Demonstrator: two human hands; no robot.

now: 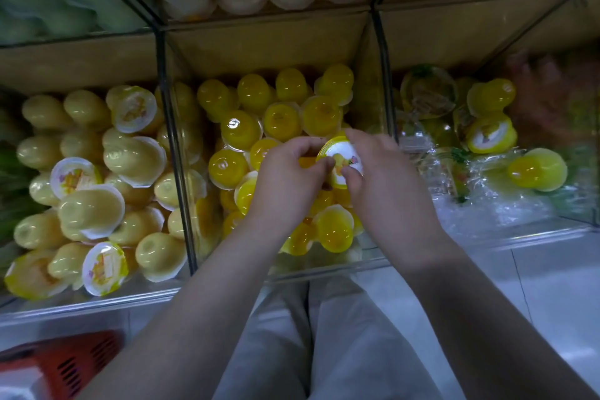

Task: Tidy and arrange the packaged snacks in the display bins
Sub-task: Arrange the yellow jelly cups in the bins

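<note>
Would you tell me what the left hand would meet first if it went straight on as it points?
Probably the cup in the right hand; the left hand looks nearly at its rim, though depth is unclear.

Held cup [341, 161]: yellow jelly, white printed foil lid tilted toward the camera. It is pinched between left hand [289, 178] and right hand [383, 178] over the middle bin [324, 269].
Middle bin: clear walls, deep-yellow cups [242, 130] piled loose, mostly base up, some on their sides.
Left bin [97, 302]: pale yellow cups [91, 209] heaped, a few showing white lids.
Right bin [519, 239]: sparse, a few bright yellow cups [537, 169] lying on crinkled clear wrap [506, 204].
</note>
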